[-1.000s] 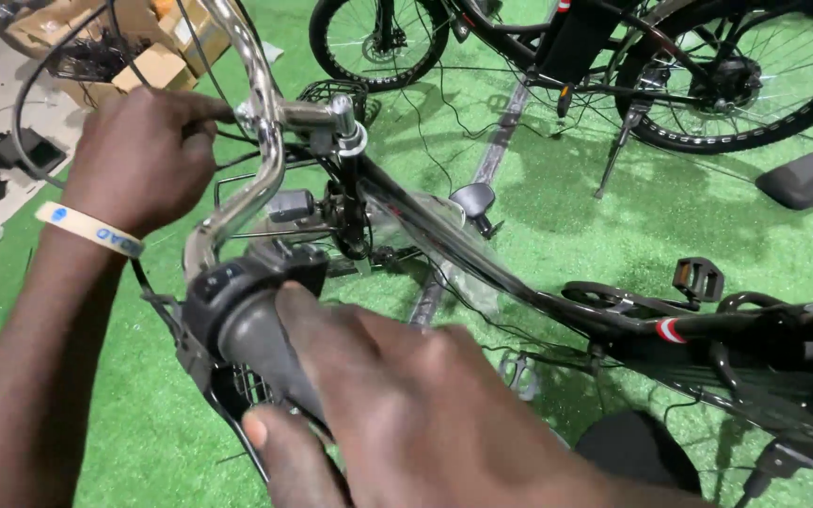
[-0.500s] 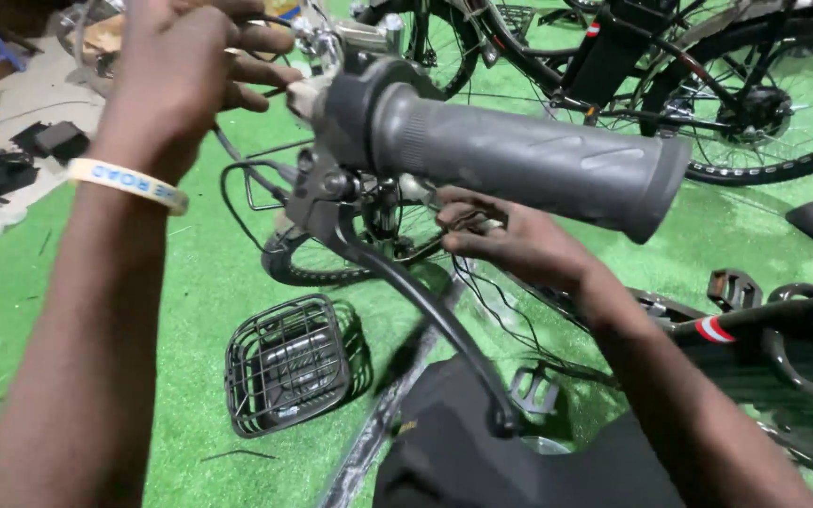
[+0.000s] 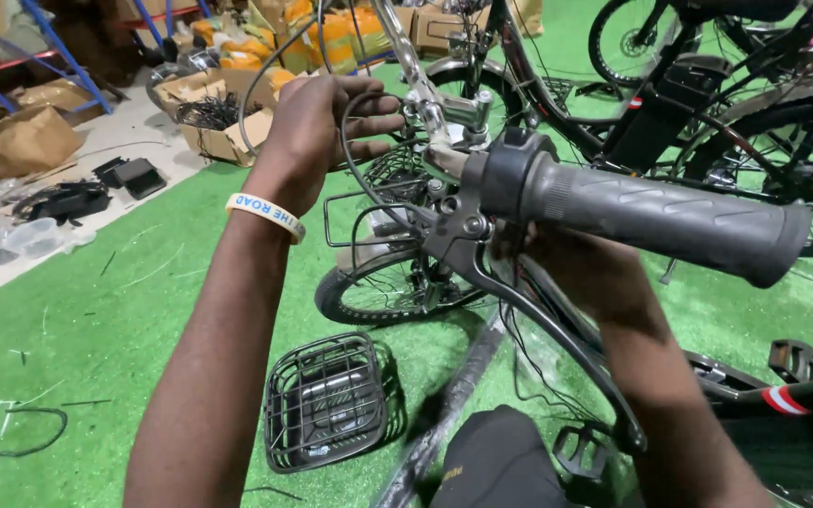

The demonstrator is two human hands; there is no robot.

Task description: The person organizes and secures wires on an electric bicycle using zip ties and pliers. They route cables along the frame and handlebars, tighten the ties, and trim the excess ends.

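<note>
A bicycle handlebar with a dark grey rubber grip (image 3: 651,221) crosses the view close to the camera. A black brake lever (image 3: 548,329) hangs down from its clamp. My left hand (image 3: 317,127) is raised beside the chrome stem (image 3: 421,80), fingers curled around black cables (image 3: 355,165). A white wristband sits on that wrist. My right hand (image 3: 566,268) is under the grip, behind the lever clamp, and its fingers are hidden, so what it touches is unclear.
A black wire basket (image 3: 324,400) lies on the green turf. A black saddle (image 3: 501,461) is low in front of me. More bicycles (image 3: 708,85) stand at the back right. Cardboard boxes (image 3: 223,118) and blue racking (image 3: 44,56) line the back left.
The view has shifted slightly; the grip now sits lower and further right. My left hand has dropped a little while holding the cables. My right hand stays beneath the lever clamp.
</note>
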